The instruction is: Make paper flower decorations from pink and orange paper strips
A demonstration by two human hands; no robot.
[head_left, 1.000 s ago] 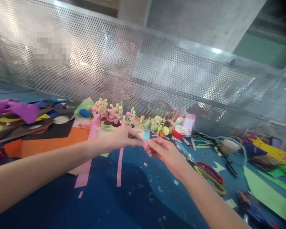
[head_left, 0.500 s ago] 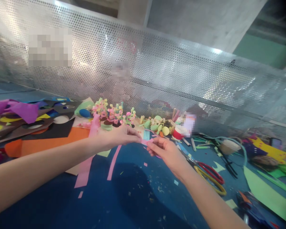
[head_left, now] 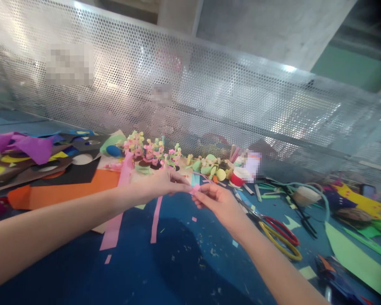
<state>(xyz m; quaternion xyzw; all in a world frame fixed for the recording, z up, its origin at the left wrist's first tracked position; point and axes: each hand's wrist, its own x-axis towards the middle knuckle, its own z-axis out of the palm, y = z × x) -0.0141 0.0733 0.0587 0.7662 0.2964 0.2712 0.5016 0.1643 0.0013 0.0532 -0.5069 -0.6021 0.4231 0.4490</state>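
Observation:
A small pink paper piece is pinched between my two hands above the blue table. My left hand comes in from the left with thumb and fingers closed on one side of it. From the right, my right hand grips the other side, fingers curled in. Below my left hand a narrow pink strip hangs or lies; its upper end is hidden by the hand. A wider pink strip passes under my left forearm. Red-and-yellow-handled scissors lie beside my right forearm.
Small pink and yellow paper flower clusters stand at the back. Orange sheet and dark scraps cover the left. A red-and-white tape roll, a light green sheet and a green cord are at right. A perforated metal panel rises behind.
The pink piece between my fingers looks more bunched, and my hands have shifted slightly closer together. The lower end of the narrow pink strip has moved a little to the right.

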